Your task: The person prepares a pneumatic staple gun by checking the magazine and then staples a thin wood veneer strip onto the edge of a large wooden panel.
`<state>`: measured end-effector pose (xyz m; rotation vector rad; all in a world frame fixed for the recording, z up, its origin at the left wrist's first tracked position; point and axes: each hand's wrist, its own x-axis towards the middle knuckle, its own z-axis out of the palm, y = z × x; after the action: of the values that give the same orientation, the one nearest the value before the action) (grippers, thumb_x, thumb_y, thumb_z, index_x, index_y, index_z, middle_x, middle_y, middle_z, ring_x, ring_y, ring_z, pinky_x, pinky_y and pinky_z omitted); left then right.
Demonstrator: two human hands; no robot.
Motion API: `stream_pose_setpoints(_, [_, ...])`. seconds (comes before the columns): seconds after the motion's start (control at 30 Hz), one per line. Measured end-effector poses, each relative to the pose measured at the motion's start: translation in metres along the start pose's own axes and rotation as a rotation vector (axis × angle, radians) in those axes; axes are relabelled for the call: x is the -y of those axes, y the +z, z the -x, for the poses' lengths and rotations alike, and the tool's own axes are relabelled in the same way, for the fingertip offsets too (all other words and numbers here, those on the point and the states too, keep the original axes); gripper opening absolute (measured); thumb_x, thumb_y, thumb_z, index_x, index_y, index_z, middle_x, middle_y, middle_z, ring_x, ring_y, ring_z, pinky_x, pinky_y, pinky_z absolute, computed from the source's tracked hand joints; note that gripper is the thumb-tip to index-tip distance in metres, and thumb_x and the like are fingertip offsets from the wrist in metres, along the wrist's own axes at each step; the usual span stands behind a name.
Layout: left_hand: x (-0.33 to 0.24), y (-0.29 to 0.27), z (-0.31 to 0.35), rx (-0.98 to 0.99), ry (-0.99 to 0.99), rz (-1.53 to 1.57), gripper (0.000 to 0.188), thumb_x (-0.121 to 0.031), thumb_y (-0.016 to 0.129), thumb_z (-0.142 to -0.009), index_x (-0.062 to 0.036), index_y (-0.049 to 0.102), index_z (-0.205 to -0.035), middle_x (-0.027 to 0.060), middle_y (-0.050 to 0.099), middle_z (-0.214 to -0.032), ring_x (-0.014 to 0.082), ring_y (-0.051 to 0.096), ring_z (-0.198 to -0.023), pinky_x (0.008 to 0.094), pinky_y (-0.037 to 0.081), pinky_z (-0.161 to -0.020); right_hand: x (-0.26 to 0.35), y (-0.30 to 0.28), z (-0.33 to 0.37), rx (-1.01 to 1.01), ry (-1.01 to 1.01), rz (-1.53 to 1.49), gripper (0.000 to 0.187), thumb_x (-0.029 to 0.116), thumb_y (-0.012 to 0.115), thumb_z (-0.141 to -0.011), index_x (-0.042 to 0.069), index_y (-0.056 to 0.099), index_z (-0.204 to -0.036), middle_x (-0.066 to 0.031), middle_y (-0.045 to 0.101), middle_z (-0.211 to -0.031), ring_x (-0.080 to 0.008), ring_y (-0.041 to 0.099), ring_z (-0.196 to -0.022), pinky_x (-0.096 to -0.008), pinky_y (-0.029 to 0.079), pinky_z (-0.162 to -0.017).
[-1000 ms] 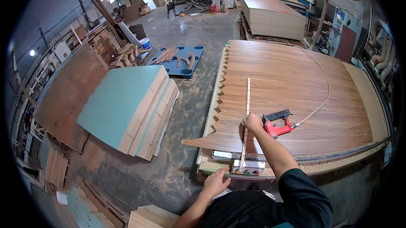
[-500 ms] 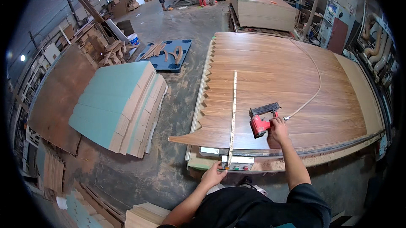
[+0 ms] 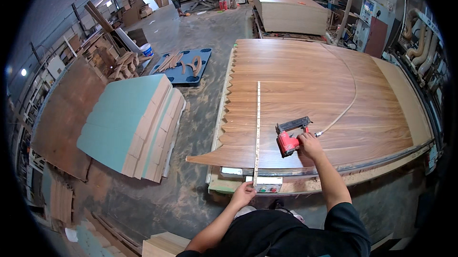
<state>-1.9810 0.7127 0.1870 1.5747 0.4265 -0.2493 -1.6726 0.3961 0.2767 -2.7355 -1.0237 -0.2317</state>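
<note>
On the wood-grain panel (image 3: 334,90), a red and black pneumatic nail gun (image 3: 287,143) lies tilted, its air hose (image 3: 350,106) trailing off to the far right. My right hand (image 3: 311,146) is closed round its handle. A long pale ruler (image 3: 258,123) runs away from me across the panel, its near end reaching past the front edge over a small control box (image 3: 269,186) with green and red buttons. At that end my left hand (image 3: 243,195) is closed, fingertips pinching the ruler; the exact contact is small in view.
Left of the table stands a stack of boards (image 3: 126,109) with light-green tops. Farther back, curved wooden pieces lie on a blue pallet (image 3: 198,78). A large board stack (image 3: 291,20) stands behind the table. Another person (image 3: 175,0) is in the far background.
The whole view has shifted slightly. My left fingers have moved a little right toward the ruler's end, covering the orange button. The nail gun has barely moved in my right hand.
</note>
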Motion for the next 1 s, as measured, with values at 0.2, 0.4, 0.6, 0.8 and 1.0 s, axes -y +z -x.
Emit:
stream_pose_setpoints(0.2, [-0.008,-0.003,0.013,-0.008,-0.027,0.031,0.053,-0.011,0.080,-0.103,0.0001,0.060,-0.150,0.0099,0.079,-0.113,0.0142,0.075,-0.090,0.0297,0.061,-0.073,0.019,0.005,0.028,-0.088,0.074,0.126,0.051,0.052,0.074,-0.097,0.013,0.069,-0.129,-0.0110,0.070,-0.122,-0.0349,0.063,-0.123,-0.0533,0.043,-0.115])
stream_pose_setpoints(0.4, [-0.014,-0.005,0.014,0.008,-0.020,0.000,0.052,-0.015,0.081,-0.103,-0.0012,0.063,-0.149,0.0089,0.079,-0.114,0.0144,0.074,-0.097,0.0307,0.061,-0.081,0.036,0.010,0.039,-0.191,0.189,0.103,0.051,0.048,0.072,-0.101,0.012,0.066,-0.137,-0.0136,0.068,-0.127,-0.0365,0.059,-0.128,-0.0544,0.039,-0.118])
stream_pose_setpoints(0.6, [-0.030,-0.007,0.015,0.005,-0.033,-0.056,0.049,-0.017,0.080,-0.104,-0.0015,0.065,-0.148,0.0077,0.079,-0.114,0.0151,0.073,-0.101,0.0321,0.060,-0.089,0.035,0.016,0.040,-0.259,0.185,0.057,0.051,0.044,0.071,-0.102,0.010,0.064,-0.139,-0.0147,0.067,-0.130,-0.0379,0.057,-0.129,-0.0547,0.035,-0.120])
stream_pose_setpoints(0.8, [-0.024,-0.005,0.013,-0.004,-0.057,-0.080,0.052,-0.018,0.082,-0.102,0.0013,0.064,-0.146,0.0085,0.079,-0.111,0.0158,0.074,-0.101,0.0318,0.060,-0.090,0.045,0.017,0.044,-0.296,0.171,0.038,0.049,0.041,0.072,-0.101,0.008,0.064,-0.138,-0.0149,0.067,-0.129,-0.0376,0.057,-0.129,-0.0548,0.035,-0.120])
stream_pose_setpoints(1.0, [-0.017,0.006,0.006,0.011,-0.080,0.037,0.049,-0.020,0.082,-0.103,0.0020,0.064,-0.143,0.0086,0.078,-0.116,0.0170,0.074,-0.104,0.0328,0.060,-0.090,0.040,0.021,0.040,-0.330,0.173,0.058,0.050,0.039,0.073,-0.100,0.007,0.065,-0.137,-0.0153,0.068,-0.126,-0.0376,0.059,-0.127,-0.0542,0.035,-0.122])
